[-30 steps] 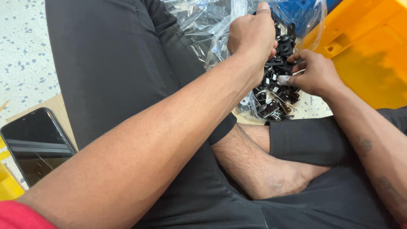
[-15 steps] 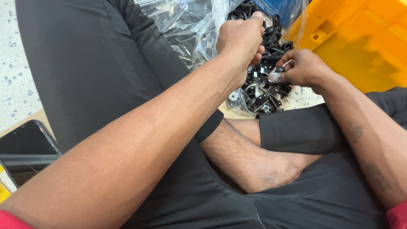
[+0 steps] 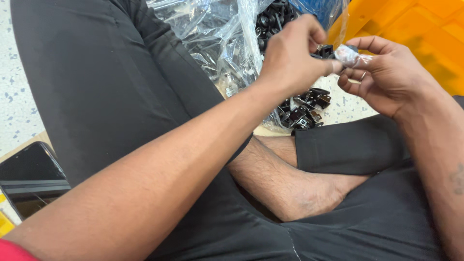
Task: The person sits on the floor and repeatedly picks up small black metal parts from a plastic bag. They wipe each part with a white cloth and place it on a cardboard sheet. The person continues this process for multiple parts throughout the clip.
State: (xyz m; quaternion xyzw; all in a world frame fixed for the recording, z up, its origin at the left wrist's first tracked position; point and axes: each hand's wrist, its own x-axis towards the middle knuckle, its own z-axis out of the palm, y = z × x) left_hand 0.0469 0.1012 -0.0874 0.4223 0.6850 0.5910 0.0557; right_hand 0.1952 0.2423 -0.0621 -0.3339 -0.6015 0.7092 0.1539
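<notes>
Speckled floor (image 3: 19, 96) is seen from the head view beneath crossed legs in black trousers (image 3: 121, 96), with a clear bag (image 3: 222, 43) of small black clips (image 3: 302, 108) spilling beside an orange crate (image 3: 411, 29) and a phone (image 3: 29, 181) lying at lower left. One clip (image 3: 325, 50) is pinched in the closed fingertips of the left hand (image 3: 290, 58), and it is met by a small clear-wrapped piece (image 3: 349, 54) gripped between thumb and forefinger of the right hand (image 3: 386, 77), both held up over the heap. Most of the heap appears untouched, so much is judged left to be done, and no finished pieces can be made out.
</notes>
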